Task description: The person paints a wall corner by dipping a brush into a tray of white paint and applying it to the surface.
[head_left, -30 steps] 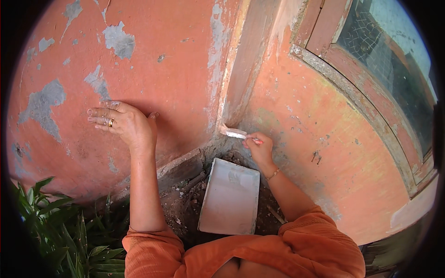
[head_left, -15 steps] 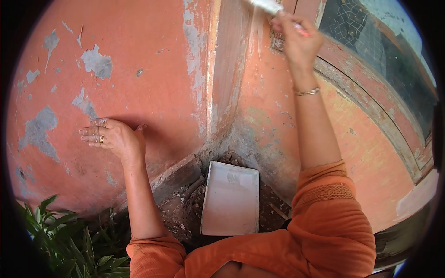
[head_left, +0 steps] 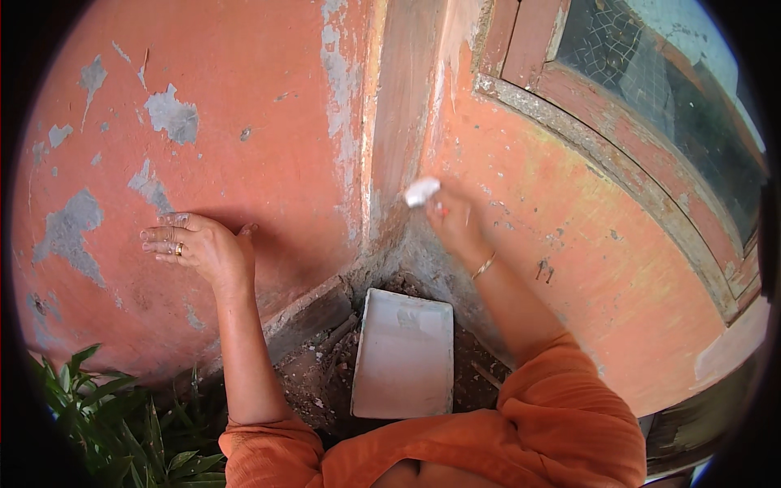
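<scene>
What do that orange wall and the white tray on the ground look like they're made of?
The wall looks like cement or plaster under matte orange paint: grey patches show where the paint has flaked off. The tray looks like moulded plastic, though painted metal is possible: a smooth white rectangle with rounded corners and a raised rim, its surface dulled and smeared. The left hand rests flat on the wall.

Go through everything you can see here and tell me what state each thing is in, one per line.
Left hand: flat, pressed against the wall, holding nothing.
Right hand: closed around a paintbrush, held at the corner.
Paintbrush: white-coated tip, at the wall corner.
Paint tray: lying on the ground, coated white inside.
Orange wall: peeling, grey patches showing.
Window frame: weathered, paint worn.
Plant: green, leafy.
</scene>
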### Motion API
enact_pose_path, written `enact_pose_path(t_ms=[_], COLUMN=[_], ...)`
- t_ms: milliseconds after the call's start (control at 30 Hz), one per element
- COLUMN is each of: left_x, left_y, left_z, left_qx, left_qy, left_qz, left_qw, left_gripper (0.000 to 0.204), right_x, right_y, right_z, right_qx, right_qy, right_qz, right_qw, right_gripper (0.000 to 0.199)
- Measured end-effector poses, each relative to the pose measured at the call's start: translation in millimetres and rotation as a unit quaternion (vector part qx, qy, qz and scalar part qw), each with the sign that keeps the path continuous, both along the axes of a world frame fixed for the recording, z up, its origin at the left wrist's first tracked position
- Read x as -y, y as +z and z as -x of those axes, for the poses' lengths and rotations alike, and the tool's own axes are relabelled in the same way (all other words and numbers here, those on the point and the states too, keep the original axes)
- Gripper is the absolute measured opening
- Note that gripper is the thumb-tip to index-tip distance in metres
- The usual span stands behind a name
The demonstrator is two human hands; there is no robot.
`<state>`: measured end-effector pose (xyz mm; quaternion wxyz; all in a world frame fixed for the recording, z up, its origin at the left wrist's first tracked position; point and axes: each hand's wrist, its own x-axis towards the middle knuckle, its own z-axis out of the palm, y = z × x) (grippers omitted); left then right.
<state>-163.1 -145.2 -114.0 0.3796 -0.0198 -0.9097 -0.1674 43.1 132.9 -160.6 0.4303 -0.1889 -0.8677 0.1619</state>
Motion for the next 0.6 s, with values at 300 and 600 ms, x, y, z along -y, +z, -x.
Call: enact_pose_path(t_ms=[300,600], left_x=[-1.1,2.3], left_y=[1.3,-1.3], left_z=[-2.6,0.5], left_qx=[0.006,-0.023], left_qy=[-0.012,-0.013], left_qz=[-0.001,0.001], left_qw=[1.000,1.000], left_gripper=[0.123,0.120], right_x=[18.7,-0.1], right_y=[251.0,71.4], right_z=[-13.2,-27.6], right_qx=[-0.137,0.095], right_qy=[-0.031,-0.015], right_qz=[-0.389,-0.283], right_qw=[0.910,0.954], right_gripper=[0.010,0.011])
